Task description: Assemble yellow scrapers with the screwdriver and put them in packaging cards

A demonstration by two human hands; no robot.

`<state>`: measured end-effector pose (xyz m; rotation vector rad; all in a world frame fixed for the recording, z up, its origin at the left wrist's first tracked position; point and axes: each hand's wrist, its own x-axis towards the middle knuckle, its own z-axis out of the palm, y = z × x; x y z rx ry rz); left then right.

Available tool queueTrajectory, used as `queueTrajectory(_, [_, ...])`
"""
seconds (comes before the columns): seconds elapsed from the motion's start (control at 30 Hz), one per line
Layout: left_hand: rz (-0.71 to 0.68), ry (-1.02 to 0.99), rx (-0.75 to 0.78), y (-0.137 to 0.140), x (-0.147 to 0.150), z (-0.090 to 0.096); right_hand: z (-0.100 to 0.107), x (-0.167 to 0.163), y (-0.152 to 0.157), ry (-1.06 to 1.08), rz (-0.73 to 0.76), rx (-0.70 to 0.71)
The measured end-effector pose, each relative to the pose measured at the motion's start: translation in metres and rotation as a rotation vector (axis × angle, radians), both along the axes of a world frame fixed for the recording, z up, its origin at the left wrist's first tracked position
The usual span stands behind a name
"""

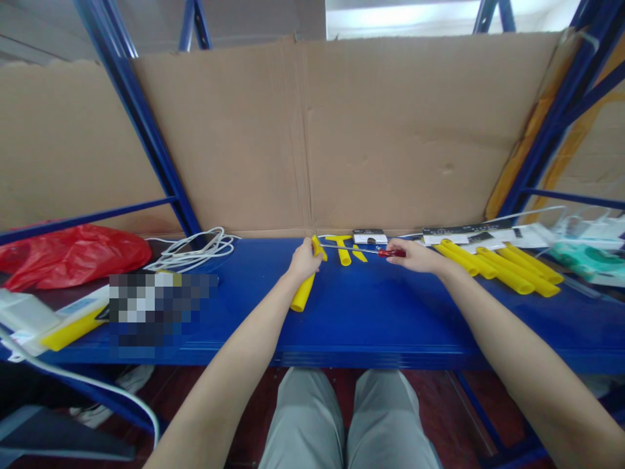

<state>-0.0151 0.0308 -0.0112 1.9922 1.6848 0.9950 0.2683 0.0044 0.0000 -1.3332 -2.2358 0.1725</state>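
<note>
"Left hand (305, 260): state?"
"Closed around one yellow tubular piece (303, 294), over the blue surface (381, 319)."
"Right hand (414, 255)?"
"Gripping one red-handled screwdriver (392, 253), shaft pointing left toward that piece; tip contact unclear."
"Between them?"
"One yellow T-shaped piece (345, 255). Further right: several yellow tubes (505, 270)."

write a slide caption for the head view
Left hand grips a yellow tubular piece; right hand holds a red-handled tool, its shaft pointing toward that piece.
</note>
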Motion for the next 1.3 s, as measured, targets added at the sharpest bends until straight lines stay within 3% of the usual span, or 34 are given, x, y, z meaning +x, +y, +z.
queueTrajectory(1.3, [0.015, 0.101, 0.041, -0.0036, 0.0033, 0.0017, 0.0041, -0.0017, -0.0049, -0.097, -0.092, 0.004])
